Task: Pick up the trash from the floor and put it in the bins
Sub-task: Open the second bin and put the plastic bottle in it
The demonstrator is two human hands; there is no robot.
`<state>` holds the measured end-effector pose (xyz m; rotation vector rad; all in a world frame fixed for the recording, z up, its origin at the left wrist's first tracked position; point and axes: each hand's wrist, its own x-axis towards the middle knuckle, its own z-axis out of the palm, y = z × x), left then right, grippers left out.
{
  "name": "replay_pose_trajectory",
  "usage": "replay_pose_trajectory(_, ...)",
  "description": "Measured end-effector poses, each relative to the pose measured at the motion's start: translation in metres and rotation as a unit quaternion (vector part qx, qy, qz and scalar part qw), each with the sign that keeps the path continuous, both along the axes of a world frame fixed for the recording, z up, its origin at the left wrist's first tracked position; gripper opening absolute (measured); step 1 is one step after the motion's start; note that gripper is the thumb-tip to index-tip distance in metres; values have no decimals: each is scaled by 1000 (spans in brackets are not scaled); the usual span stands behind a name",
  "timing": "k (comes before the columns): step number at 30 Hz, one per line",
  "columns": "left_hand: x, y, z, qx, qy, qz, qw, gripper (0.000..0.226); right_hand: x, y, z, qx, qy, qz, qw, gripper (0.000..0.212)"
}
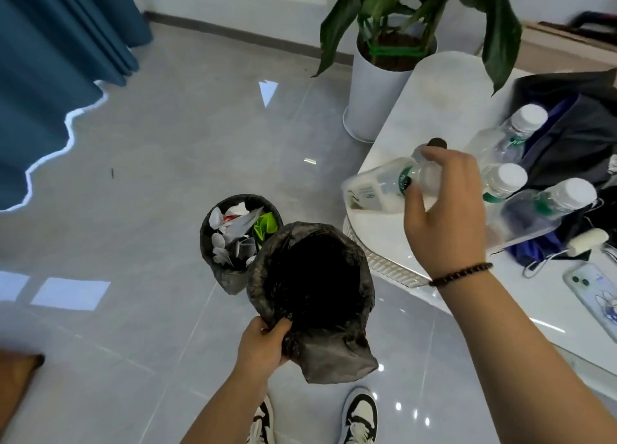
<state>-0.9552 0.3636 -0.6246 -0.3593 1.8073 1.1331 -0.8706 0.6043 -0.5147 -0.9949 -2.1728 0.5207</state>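
My left hand (265,343) grips the near rim of a bin lined with a dark bag (314,296), lifted off the floor and tilted so its dark inside faces me. My right hand (445,210) holds a clear plastic bottle (380,185) on its side, above the white table's edge and to the right of the lifted bin. A second bin (213,243) stands on the grey tiled floor behind it, filled with white paper scraps and a green wrapper.
A white table (444,99) on the right carries three capped water bottles (500,139), dark cloth, a phone (594,296) and a white cable. A potted plant (377,86) stands behind it. Blue curtains (50,59) hang at the left. My shoes (360,417) are below.
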Motion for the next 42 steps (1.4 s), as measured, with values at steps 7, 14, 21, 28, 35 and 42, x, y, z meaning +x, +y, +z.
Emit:
replay_pose_trajectory(7,1,-26,-13,-34,14,-13,999,21,11,-73,9,-73,-17,144,987,24)
replay_pose_trajectory(14,6,-57,-43,-52,-6,-35,998,20,-14,-129,-111,-220,-296,183,911,29)
replay_pose_trajectory(21,-1,-72,-107,-104,1,-103,989,29,-21,-137,-215,-331,-328,189,864,29)
replay_pose_trajectory(28,-12,-49,-196,-143,6,-103,984,26,-33,-143,-308,-315,-351,233,851,38)
replay_pose_trajectory(35,-30,-33,-280,-140,-22,-31,989,32,-39,-129,-383,-299,-392,255,832,33)
replay_pose_trajectory(42,-41,-41,-299,-85,-118,47,988,36,-42,-121,-399,-313,-421,257,812,41)
